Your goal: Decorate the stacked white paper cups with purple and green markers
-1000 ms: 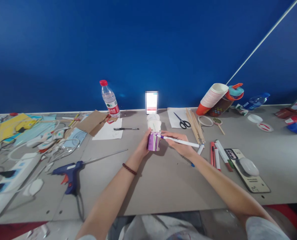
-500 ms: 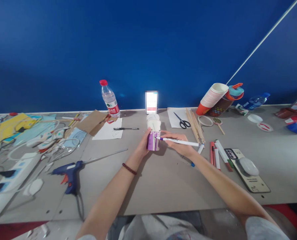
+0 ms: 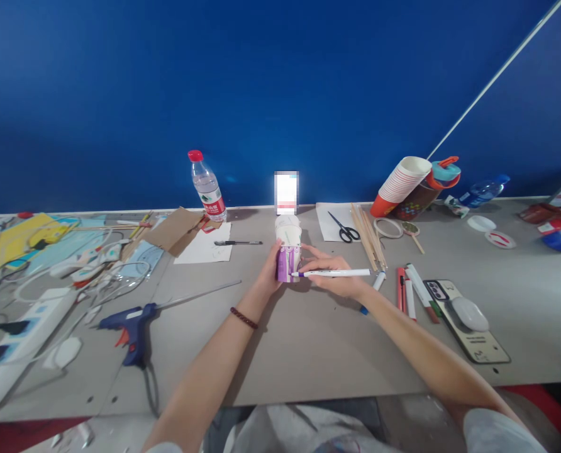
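A white paper cup (image 3: pixel 288 236) with purple stripes and small loops drawn on it is at the middle of the table. My left hand (image 3: pixel 268 270) is closed around its left side. In my right hand (image 3: pixel 330 277) is a white marker (image 3: pixel 341 273), pinched between the fingers. The marker's purple tip touches the lower striped part of the cup, or comes very close to it. Part of the cup's left side is hidden by my left fingers.
Left lie a blue glue gun (image 3: pixel 136 327), a power strip (image 3: pixel 30 340), a pen (image 3: pixel 238 243) and a water bottle (image 3: pixel 207 189). Right are scissors (image 3: pixel 346 230), wooden sticks (image 3: pixel 368 236), stacked paper cups (image 3: pixel 400 185), red and green markers (image 3: pixel 410 292) and a phone (image 3: pixel 469 327).
The marker tip has moved down and left along the cup, and the pen now lies more level. The cup has shifted slightly left in my left hand.
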Tool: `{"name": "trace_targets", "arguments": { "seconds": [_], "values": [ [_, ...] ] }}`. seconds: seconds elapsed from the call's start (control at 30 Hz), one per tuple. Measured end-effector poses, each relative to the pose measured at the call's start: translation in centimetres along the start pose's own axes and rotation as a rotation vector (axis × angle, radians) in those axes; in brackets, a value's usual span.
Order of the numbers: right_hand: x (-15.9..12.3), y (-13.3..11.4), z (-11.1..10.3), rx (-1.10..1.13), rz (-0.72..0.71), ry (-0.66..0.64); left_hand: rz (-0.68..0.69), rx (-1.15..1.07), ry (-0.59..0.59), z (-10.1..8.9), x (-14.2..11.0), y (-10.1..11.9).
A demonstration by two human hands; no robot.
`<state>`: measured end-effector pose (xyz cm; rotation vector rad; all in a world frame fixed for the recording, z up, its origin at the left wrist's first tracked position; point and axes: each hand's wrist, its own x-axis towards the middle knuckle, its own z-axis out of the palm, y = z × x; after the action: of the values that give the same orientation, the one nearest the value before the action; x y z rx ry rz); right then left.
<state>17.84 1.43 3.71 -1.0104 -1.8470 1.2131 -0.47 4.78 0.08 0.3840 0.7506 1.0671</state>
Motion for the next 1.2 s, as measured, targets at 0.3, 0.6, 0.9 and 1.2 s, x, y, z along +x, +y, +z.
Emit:
{"name": "trace_targets", "arguments": {
  "seconds": [0.3,0.6,0.9,1.2],
  "values": [
    [-0.17,0.19,-0.48,-0.059,0.036,-0.141,-0.019,-0.044,0.003,0.11,-0.08,0.19],
    [0.18,-0.01,-0.13,0.035,0.014,0.103,0.034,0.022,-0.031,-0.16,0.15,-0.19],
    [0.34,0.78,0.05,0.035,0.017,0.205,0.027,0.050,-0.054,0.02,-0.05,-0.17],
    [0.21,0.83,-0.02,0.038,-0.014,0.104,0.020,0.016,-0.032,0.18,-0.14,0.02]
  ]
}}
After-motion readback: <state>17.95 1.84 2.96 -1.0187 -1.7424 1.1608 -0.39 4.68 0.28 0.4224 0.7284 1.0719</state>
